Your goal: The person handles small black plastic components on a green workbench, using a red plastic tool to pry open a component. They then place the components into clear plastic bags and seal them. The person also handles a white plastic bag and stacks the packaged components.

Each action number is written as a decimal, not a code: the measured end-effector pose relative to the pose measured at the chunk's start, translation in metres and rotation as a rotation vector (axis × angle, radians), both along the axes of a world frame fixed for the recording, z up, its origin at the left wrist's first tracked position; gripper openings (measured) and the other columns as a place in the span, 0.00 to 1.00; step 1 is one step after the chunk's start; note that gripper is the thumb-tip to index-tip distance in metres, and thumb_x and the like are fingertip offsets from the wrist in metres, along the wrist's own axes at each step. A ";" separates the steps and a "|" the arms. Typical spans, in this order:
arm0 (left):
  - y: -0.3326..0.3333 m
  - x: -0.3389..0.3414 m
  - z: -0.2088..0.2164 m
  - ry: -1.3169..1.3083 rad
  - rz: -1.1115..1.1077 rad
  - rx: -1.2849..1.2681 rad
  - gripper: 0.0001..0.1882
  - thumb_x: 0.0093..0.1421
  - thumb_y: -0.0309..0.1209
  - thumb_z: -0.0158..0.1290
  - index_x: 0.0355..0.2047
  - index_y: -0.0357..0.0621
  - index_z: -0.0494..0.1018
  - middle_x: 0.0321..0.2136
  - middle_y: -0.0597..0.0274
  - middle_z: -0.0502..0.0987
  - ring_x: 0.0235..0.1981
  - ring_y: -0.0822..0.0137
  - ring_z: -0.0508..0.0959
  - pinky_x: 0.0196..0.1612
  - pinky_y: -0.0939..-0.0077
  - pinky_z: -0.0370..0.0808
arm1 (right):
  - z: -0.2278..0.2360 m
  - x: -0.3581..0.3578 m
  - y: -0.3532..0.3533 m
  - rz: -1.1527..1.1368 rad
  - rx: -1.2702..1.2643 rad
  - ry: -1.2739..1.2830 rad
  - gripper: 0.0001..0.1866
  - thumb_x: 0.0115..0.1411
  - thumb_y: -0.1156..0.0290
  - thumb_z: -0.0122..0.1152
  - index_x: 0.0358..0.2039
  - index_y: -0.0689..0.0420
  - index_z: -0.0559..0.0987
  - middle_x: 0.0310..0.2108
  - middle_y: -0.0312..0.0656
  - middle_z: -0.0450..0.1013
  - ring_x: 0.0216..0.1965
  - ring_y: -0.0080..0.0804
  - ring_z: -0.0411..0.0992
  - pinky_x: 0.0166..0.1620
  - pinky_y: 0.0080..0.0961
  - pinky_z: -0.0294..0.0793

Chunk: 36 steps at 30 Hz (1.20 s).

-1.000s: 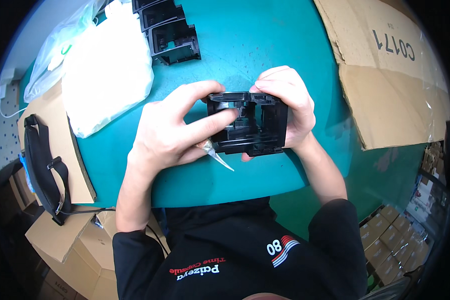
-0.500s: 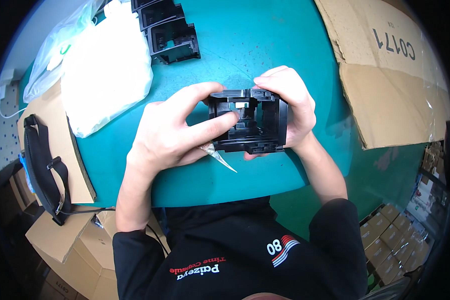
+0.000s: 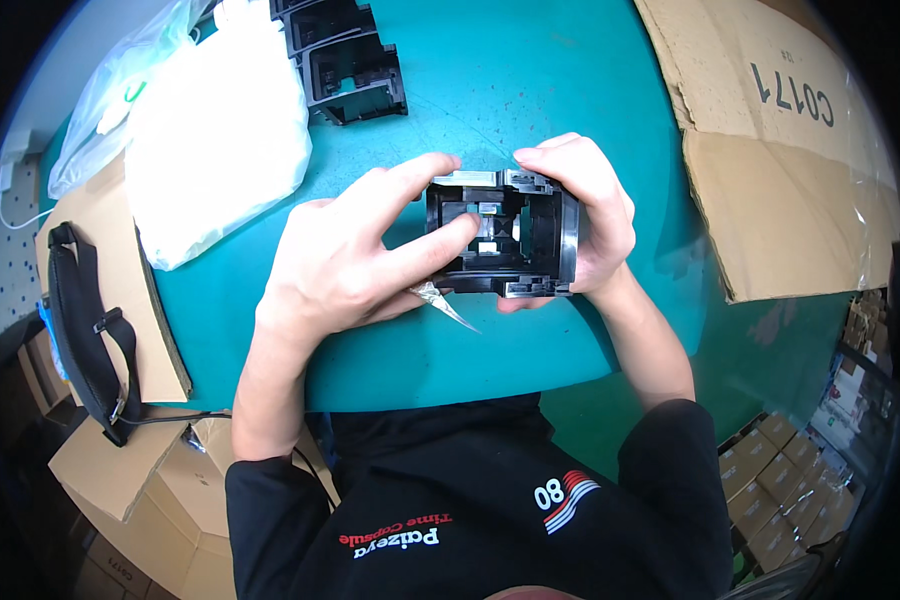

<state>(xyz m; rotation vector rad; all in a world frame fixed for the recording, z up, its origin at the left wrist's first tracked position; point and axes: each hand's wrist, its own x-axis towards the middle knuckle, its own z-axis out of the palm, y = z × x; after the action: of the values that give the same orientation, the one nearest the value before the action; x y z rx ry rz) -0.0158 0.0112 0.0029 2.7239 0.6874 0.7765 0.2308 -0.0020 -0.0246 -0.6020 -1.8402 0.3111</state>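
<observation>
Between both hands, above the green tabletop, is a black plastic housing [image 3: 547,237], an open box-like frame with small pale parts inside. My left hand [image 3: 340,262] grips its left end, thumb side on the top edge, with one finger reaching into the opening. A slim silvery pointed tool [image 3: 452,309] sticks out from under that hand's lower fingers; its other end is hidden, so its kind is unclear. My right hand [image 3: 602,215] is closed around the housing's right end, a thumb or finger along the top corner and a fingertip showing below.
Similar black housings [image 3: 355,80] stand in a row at the far left. Beside them lies a bright white plastic bag [image 3: 215,150]. A black strapped pouch [image 3: 85,335] rests on cardboard at the left. An opened cardboard box [image 3: 780,190] occupies the right side, another [image 3: 175,500] the lower left.
The housing has tilted, so more of its inside and the pale parts show. Both hands have shifted slightly right with it and keep their grip.
</observation>
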 end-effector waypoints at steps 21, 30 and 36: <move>-0.001 0.001 -0.001 -0.094 -0.064 -0.124 0.21 0.44 0.31 0.62 0.43 0.50 0.82 0.50 0.45 0.77 0.37 0.55 0.85 0.35 0.68 0.85 | 0.002 0.000 -0.004 -0.010 0.020 0.000 0.48 0.38 0.44 0.86 0.50 0.68 0.78 0.42 0.50 0.80 0.32 0.39 0.76 0.34 0.31 0.76; 0.001 0.001 0.001 -0.026 -0.031 0.016 0.23 0.44 0.36 0.64 0.45 0.53 0.82 0.47 0.51 0.78 0.35 0.61 0.84 0.30 0.73 0.82 | 0.001 -0.001 -0.004 -0.030 0.036 -0.021 0.45 0.39 0.46 0.85 0.49 0.67 0.78 0.41 0.50 0.81 0.32 0.39 0.76 0.34 0.31 0.76; -0.001 0.001 0.001 -0.027 -0.012 -0.014 0.22 0.45 0.36 0.64 0.44 0.50 0.82 0.46 0.50 0.78 0.34 0.60 0.84 0.30 0.72 0.83 | 0.001 -0.001 -0.004 -0.036 0.030 -0.013 0.45 0.39 0.47 0.86 0.49 0.67 0.78 0.41 0.50 0.81 0.32 0.39 0.76 0.34 0.31 0.76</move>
<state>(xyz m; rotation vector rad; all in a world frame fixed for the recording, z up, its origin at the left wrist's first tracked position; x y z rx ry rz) -0.0148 0.0098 0.0036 2.6978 0.6674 0.8012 0.2293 -0.0057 -0.0239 -0.6177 -1.8414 0.2556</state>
